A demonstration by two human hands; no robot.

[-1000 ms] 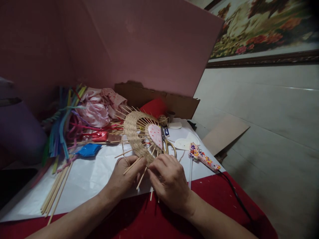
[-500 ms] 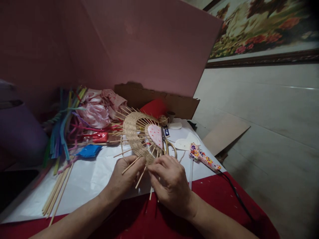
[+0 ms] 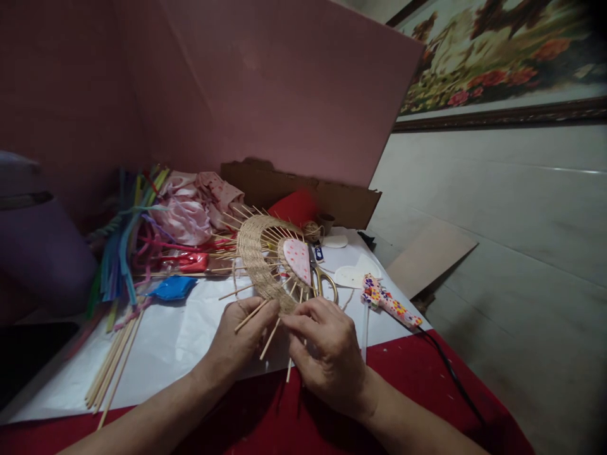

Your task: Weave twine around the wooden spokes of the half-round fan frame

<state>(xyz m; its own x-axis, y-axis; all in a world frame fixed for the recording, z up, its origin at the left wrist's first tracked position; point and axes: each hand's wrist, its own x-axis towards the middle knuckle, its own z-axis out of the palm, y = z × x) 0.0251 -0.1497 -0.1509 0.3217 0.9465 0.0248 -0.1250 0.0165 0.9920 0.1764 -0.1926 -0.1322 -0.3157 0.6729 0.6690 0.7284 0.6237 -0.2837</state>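
Note:
A half-round fan-shaped piece with a woven twine band point(image 3: 255, 253) stands tilted over the table, thin sticks radiating through it. At its centre is a half-circle of pink dotted fabric point(image 3: 297, 258). My left hand point(image 3: 244, 328) is closed on the band's lower edge, with a stick passing by the thumb. My right hand point(image 3: 327, 354) pinches at the near end of the weave, beside sticks that point down toward me. Whatever lies between its fingertips is too small to make out. Gold-handled scissors point(image 3: 329, 278) lie just behind the right hand.
Glue gun point(image 3: 389, 302) with flowered cover and black cord at right. Loose sticks point(image 3: 112, 360), a blue packet point(image 3: 173, 288), pipe cleaners point(image 3: 116, 253) and pink fabric point(image 3: 184, 212) at left. White sheet point(image 3: 156, 354) over a red cloth point(image 3: 408, 379); cardboard point(image 3: 348, 203) stands behind.
The right fingertips have shifted slightly at the weave's near end. Both hands stay on the woven piece. The whole view has moved a little.

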